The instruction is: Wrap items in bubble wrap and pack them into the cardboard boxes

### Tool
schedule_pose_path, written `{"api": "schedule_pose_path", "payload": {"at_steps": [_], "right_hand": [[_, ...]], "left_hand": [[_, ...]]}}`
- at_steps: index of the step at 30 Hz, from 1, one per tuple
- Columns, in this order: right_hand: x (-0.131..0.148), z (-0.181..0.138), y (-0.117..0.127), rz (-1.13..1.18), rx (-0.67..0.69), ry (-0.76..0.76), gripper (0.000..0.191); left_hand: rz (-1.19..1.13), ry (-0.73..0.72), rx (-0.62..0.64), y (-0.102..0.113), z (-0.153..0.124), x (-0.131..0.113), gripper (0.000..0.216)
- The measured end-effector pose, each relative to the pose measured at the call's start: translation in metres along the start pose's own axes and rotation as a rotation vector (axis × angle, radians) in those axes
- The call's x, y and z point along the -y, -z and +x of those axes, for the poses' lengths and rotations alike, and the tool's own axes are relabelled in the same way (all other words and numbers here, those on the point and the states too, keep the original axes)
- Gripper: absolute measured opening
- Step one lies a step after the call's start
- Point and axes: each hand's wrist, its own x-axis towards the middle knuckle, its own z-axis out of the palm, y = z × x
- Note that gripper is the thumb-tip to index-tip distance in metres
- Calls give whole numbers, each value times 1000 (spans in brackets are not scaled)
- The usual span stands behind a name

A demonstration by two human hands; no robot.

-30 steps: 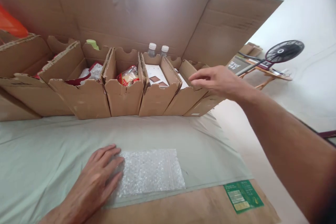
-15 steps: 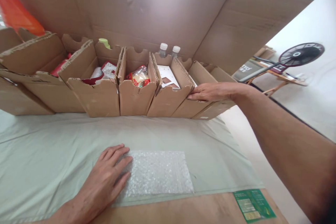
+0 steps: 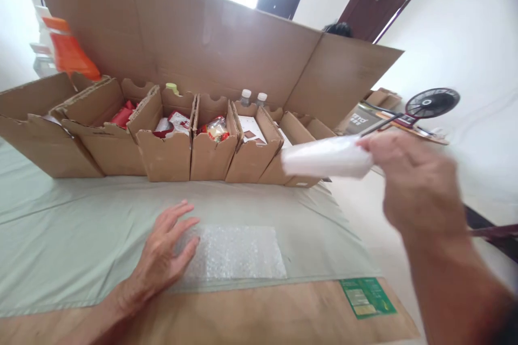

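Observation:
In my right hand (image 3: 416, 172) is a white, plastic-looking packet (image 3: 327, 157), blurred by motion, pinched at its right end and held up in front of the rightmost cardboard bins. What is inside the packet I cannot make out. My left hand (image 3: 168, 242) has its fingers apart at the left edge of a clear bubble wrap sheet (image 3: 243, 252). That sheet lies flat on the pale green cloth (image 3: 113, 226). Whether the left fingertips touch the bubble wrap or hover over it is not clear.
Cardboard bins (image 3: 168, 156) stand in a row along the back, holding red packets (image 3: 123, 114), snack bags (image 3: 216, 128) and white cards (image 3: 251, 129). Behind them rises a cardboard panel (image 3: 226, 38). A green label (image 3: 367, 297) is on the wooden edge (image 3: 259, 312). A fan (image 3: 433, 103) stands at right.
My right hand has come out of a right-hand bin and moved right and nearer, now with the white packet. The left hand has lifted slightly, and the camera view has shifted.

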Motion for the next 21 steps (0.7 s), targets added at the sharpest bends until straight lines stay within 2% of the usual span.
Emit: {"api": "schedule_pose_path", "payload": {"at_steps": [3,5,7,8,11,13,15,18,19,21], "right_hand": [[7,-69,-24,462,164,-142,20],[11,-109,-53,734,226,-305,28],[17,-140,-80,937,256,-478,35],[20,-152,-91,1013,265,-562,36],[33,-180,-113,1180,280,-817,39],[40,-197,-120,1247,323,-947,41],[48,-215,-122,1299,440,-978,43],[54,-239,-116,1296,704,-898,49],[55,-246,-112,1233,753,-856,50],[53,-253,-105,1020,729,-744,60]], "left_hand": [[-290,277,65,8,-2,-24,30],[-547,428,130,11,-7,-41,56],[-827,511,142,12,-13,-53,85],[-960,538,130,13,-17,-55,89],[-1203,648,81,15,-26,-54,65],[-1197,709,52,16,-32,-51,53],[-1133,721,32,16,-36,-52,55],[-1046,717,-28,17,-36,-58,56],[-1013,725,-64,17,-34,-60,52],[-908,730,-122,18,-31,-64,42]]}}
